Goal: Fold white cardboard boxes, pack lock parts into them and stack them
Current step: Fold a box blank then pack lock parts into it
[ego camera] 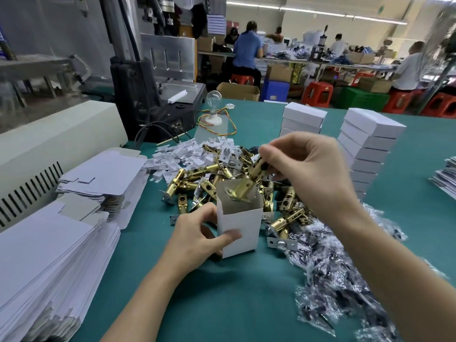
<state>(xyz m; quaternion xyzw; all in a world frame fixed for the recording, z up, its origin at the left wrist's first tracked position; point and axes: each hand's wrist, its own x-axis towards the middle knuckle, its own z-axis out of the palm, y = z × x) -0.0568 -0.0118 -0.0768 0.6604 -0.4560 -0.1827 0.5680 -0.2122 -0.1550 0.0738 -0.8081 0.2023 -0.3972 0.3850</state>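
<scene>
Green cloth covers the worktable (234, 304), which runs away from me toward a crowded workshop floor. At its middle my right hand (313, 174) pinches the upper end of a brass latch (249, 180) between thumb and fingertips. The latch is tilted, and its plate end is just inside the open mouth of a white box (240, 225). My left hand (197, 240) grips that box from the left, thumb across its near face and fingers behind it, keeping it upright on the cloth. The box is folded into shape, but its top is open and the latch is only partly in, so I judge this one about half done.

Just behind and to the right of the box lies a heap of loose latches (197, 178). Beyond the heap, to the far left, is a scatter of small white plastic pieces (182, 156). To the near right is a drift of clear bags (333, 280) holding small dark parts, probably screws. On my left sit thick piles of flat box blanks (49, 255), not yet folded. Far right stand the closed boxes: a tall stack (370, 149) and a shorter stack (302, 119) beside it.

Going by the two stacks, packing is well under way. Going by the heap and the blanks, much more is left than is done.
</scene>
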